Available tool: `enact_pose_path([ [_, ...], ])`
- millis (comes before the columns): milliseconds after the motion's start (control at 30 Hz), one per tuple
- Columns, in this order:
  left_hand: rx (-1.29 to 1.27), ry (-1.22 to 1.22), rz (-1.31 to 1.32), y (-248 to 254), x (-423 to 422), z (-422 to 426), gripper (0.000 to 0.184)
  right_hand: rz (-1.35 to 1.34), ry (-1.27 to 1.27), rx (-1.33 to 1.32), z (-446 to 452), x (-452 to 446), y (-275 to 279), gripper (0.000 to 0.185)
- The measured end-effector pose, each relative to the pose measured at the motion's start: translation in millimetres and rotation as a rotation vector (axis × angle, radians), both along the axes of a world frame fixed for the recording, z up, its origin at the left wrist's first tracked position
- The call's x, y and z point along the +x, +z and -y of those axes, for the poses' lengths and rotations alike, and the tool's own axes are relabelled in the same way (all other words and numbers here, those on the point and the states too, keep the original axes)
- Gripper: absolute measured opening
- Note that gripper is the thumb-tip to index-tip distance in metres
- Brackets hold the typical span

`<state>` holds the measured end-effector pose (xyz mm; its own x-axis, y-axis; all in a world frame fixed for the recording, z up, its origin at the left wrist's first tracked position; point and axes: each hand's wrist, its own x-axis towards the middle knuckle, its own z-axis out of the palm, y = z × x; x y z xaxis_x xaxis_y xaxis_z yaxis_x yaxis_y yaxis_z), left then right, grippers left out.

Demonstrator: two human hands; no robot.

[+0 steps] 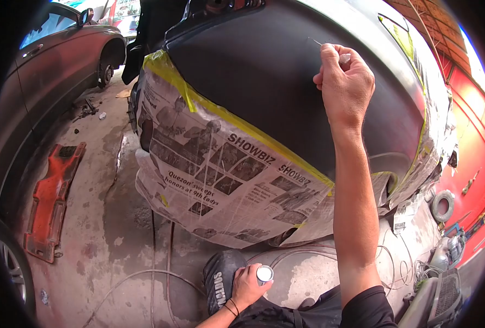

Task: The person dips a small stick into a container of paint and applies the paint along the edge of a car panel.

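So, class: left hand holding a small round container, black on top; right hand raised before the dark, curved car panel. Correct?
Not quite: the head view shows the small round container is white on top, not black. The left hand does hold it, with the right hand raised before the dark, curved car panel.

Pretty dark outfit tbh. A plain black short sleeve is worn at the bottom right of the frame, with everything up to the right hand left bare. Thin dark bands are worn just behind the left hand, lower centre. Dark legwear is worn too, bold white lettering printed on one leg, not easily read.
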<state>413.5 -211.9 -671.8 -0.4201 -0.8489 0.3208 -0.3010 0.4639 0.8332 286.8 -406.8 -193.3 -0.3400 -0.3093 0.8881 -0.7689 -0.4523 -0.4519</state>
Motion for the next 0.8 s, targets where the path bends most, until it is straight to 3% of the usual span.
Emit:
enact_pose_path([
  [800,-0.020,-0.003,-0.015,-3,2,0,0.069,-0.052,0.076,-0.072,6,20,-2,0.027],
])
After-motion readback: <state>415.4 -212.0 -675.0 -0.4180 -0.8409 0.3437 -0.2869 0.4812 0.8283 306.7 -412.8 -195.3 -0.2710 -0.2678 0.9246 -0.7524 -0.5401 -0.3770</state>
